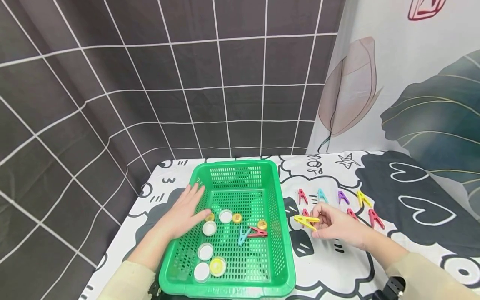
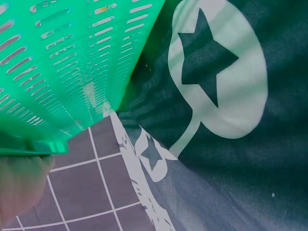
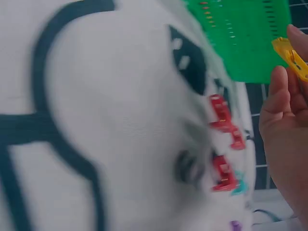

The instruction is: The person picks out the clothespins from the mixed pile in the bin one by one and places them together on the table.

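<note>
My right hand [image 1: 333,225] pinches a yellow clothespin [image 1: 305,221] between thumb and fingers, to the right of the green basket [image 1: 286,254]. In the right wrist view the same yellow clothespin [image 3: 291,57] sticks out from the fingertips. My left hand [image 1: 185,210] lies over the basket's left rim with its fingers straight and spread, gripping nothing. The left wrist view shows part of that hand [image 2: 21,187] against the basket's rim. Inside the basket lie a blue clothespin [image 1: 243,236] and a red clothespin [image 1: 258,232], close together.
White caps [image 1: 205,251], a cap with a yellow centre [image 1: 217,266] and small yellow caps [image 1: 262,225] also lie in the basket. Beyond my right hand are red [image 1: 376,218], cyan [image 1: 321,196], purple [image 1: 343,197] and yellow [image 1: 363,199] clothespins on the patterned cloth. A dark gridded curtain [image 1: 240,104] hangs behind.
</note>
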`<state>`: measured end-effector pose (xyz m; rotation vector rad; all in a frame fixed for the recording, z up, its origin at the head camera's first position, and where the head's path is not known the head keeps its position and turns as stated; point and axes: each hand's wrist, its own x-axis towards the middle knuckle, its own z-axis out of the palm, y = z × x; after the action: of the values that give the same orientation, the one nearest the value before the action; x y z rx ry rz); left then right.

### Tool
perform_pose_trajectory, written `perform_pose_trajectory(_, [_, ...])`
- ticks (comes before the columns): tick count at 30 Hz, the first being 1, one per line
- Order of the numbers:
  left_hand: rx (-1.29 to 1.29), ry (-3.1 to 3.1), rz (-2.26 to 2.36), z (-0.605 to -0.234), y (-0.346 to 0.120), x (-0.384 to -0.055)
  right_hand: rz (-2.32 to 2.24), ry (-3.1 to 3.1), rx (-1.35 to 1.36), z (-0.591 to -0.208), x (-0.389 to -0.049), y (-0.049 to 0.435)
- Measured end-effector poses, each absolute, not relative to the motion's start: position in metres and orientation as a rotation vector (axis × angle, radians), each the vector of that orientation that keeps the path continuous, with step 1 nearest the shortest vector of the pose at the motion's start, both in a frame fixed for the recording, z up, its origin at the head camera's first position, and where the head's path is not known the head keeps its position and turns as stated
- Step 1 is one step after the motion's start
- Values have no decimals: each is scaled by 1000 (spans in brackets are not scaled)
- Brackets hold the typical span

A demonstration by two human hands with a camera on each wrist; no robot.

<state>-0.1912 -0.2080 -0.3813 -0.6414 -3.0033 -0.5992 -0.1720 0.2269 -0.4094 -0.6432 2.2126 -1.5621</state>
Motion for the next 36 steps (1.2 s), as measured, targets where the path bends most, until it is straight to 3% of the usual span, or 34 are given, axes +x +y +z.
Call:
perform_pose_trajectory(7, [-635,-3010,-598,-380,-207,-191,-1545,2415,-547,-439,-155,235])
perform_pose_trajectory(14, [-637,-3004,-592,-380,-208,-191,-1329,2710,-286,-456,-142,232])
perform_pose_trajectory(22, [-635,-3000,-602,-382,-210,-191,-1032,2983,-337,-464,-138,220])
perform_pose_trajectory(36, [-654,-2989,-612,-380,-208,-190,-978,3158,-446,-469,-128,209])
